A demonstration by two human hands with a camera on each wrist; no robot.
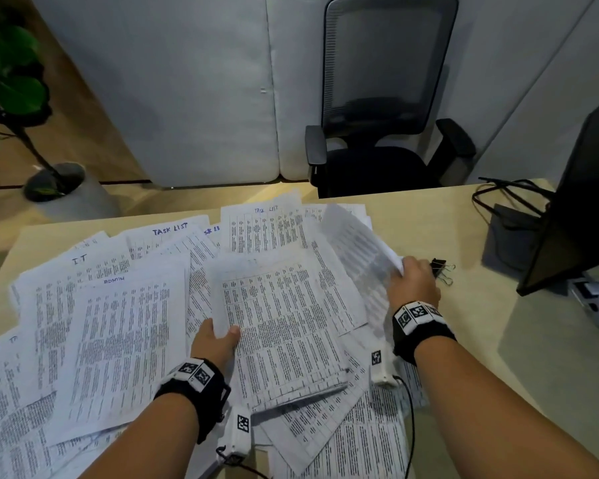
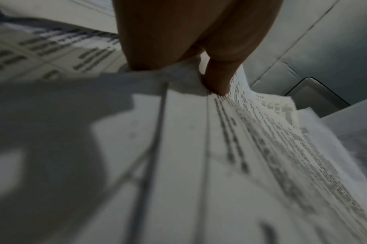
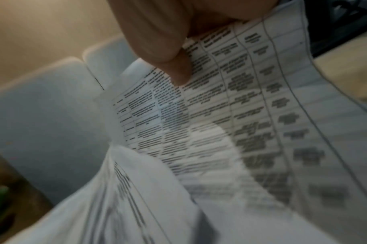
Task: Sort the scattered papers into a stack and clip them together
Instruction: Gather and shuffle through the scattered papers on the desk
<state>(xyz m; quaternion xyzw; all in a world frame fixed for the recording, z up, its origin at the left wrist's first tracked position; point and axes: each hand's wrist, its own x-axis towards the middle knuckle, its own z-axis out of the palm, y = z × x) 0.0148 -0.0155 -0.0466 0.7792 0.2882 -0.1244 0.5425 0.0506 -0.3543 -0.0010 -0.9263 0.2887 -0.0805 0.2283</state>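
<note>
1. Head view shows your left hand [image 1: 218,340] pinching the near edge of a printed sheet [image 1: 277,326], thumb on top, fingers curled under; your right hand [image 1: 414,283] grips a lifted, curling page [image 1: 357,243] by its right edge.
2. Scattered papers [image 1: 118,323] overlap across the worktop [image 1: 464,236]; the binder clips [image 1: 441,269] lie just beside your right hand.
3. Risk: both held sheets are limp (one bows hard in the right wrist view), so pulling them over the pile could crease them or drag loose pages off the near edge.
4. Risk: your right wrist could knock the clips away.
5. Hard to tell: the sheet count in either hand; wrist views are blurred, and papers run off the frame's left and bottom edges.
</note>
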